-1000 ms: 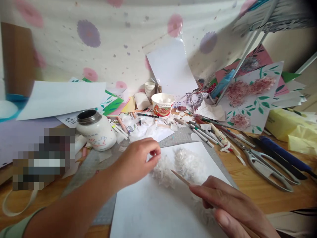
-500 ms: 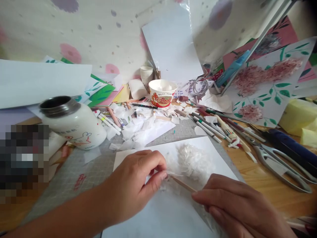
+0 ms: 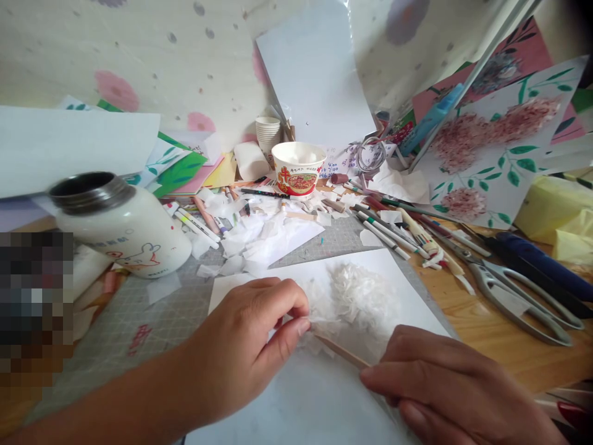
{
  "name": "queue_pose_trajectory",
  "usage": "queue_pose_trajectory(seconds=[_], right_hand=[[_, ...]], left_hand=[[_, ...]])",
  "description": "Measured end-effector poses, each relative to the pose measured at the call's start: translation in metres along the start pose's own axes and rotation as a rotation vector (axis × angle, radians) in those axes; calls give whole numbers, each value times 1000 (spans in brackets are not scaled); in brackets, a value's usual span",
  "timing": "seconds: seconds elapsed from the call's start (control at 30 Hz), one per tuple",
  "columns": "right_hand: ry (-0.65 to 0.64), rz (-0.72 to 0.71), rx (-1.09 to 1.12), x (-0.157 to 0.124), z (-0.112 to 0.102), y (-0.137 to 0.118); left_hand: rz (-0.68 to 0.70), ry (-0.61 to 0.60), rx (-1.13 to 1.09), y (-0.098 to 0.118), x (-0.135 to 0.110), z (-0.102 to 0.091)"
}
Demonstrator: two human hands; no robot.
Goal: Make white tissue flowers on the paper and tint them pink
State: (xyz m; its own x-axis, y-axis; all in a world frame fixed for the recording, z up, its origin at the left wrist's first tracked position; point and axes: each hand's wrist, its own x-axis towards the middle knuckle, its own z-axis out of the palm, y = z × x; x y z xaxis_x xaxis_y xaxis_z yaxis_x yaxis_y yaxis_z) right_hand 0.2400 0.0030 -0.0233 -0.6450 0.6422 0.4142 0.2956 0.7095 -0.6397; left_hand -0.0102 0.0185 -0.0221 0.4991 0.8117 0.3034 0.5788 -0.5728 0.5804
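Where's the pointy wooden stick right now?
In the head view, the pointy wooden stick is in the right hand, low and right of centre, its tip near the left hand, over the white sheet.

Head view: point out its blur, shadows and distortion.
In the head view, the white jar looks stretched, likely by the wide lens; soft shadow dims the paper sheet beside the right hand; the white fluffy cluster looks hazy; pixelation hides the lower left; the upper right corner falls dark.
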Motion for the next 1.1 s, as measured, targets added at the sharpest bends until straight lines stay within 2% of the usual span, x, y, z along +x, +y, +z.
queue_pose_trajectory(seconds=[0.17, 0.47, 0.57, 0.73, 1.1], right_hand=[[-8, 24, -41, 4, -2, -4], [-25, 10, 23, 1, 2, -1], [-68, 62, 10, 4, 2, -5], [-77, 51, -2, 9, 2, -7], [-53, 46, -34, 3, -8, -5]], left_hand=[[5, -50, 58, 0, -1, 2], [-90, -56, 43, -3, 1, 5], [-84, -34, 24, -2, 0, 4], [-63, -22, -39, 0, -1, 1], [-41, -54, 91, -3, -1, 4]])
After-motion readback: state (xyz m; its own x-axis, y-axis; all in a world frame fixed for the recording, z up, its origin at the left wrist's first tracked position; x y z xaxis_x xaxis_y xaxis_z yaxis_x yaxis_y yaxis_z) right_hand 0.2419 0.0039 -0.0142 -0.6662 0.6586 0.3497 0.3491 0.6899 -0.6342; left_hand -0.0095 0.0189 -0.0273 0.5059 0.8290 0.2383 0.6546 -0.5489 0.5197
